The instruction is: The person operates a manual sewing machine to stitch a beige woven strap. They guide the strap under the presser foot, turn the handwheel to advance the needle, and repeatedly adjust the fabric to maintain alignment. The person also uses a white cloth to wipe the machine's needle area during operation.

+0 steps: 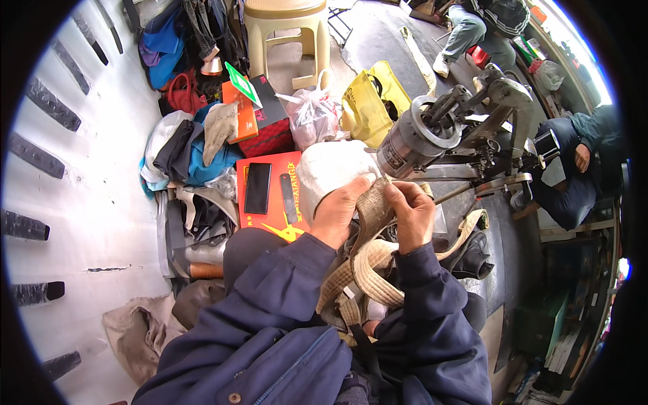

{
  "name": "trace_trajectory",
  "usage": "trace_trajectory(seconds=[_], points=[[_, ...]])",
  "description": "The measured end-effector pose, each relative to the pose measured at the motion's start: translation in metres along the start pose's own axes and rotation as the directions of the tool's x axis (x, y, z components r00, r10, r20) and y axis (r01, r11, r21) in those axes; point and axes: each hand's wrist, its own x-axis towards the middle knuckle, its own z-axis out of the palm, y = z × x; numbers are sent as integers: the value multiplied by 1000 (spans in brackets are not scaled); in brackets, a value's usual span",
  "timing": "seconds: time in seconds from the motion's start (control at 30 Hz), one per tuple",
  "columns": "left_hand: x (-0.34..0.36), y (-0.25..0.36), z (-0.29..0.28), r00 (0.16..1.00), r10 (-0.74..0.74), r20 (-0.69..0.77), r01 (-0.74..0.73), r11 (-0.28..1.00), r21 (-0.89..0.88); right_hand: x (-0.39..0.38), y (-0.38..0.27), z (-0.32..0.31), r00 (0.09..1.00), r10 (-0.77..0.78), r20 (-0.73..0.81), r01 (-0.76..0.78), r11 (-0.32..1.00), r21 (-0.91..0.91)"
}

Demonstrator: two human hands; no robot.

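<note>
A worn beige webbing strap [373,214] runs between my hands, its upper end pinched by both. My left hand [341,210] is closed on the strap's left edge, thumb on top. On the other edge, my right hand [413,214] grips with thumb and fingertips. The rest hangs down in loops [379,260] over my lap. Just beyond my hands sits a rounded white bundle [331,169]. A hand-cranked sewing machine [415,138] with a grey metal cylinder stands close to the right hand, beyond the strap.
To the left, a black phone [258,189] and a dark flat blade-like tool [290,198] lie on a red box [270,226]. Bags, including a yellow bag [371,101], and a beige stool [287,34] are farther off. A person [574,165] sits at right, another person [472,34] at the far right.
</note>
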Motion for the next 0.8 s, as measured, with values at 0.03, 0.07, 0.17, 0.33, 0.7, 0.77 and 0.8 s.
trace_trajectory(seconds=[0.03, 0.07, 0.17, 0.33, 0.7, 0.77, 0.8], points=[[1, -1, 0, 1000, 16, -2, -16, 1000, 3, 0, -1, -2, 1000, -21, -12, 21, 1000, 0], [1, -3, 0, 999, 46, 3, -46, 999, 7, 1, -3, -7, 999, -33, -21, 33, 999, 14], [1, -4, 1, 997, 78, 10, -78, 997, -8, 7, -13, -22, 915, -395, -82, 342, 866, -365], [1, -1, 4, 999, 14, 35, -12, 999, -50, 29, -22, -42, 807, -586, 71, 515, 641, -568], [-2, 1, 4, 999, -41, 18, 42, 999, -32, 29, -6, -36, 937, -345, 49, 346, 938, -3], [-2, 1, 6, 999, -38, 21, 39, 999, -34, 26, -13, -40, 939, -332, 85, 336, 941, -39], [-2, 1, 7, 999, -29, 18, 30, 999, -25, 28, -17, -42, 905, -393, 161, 413, 903, -118]])
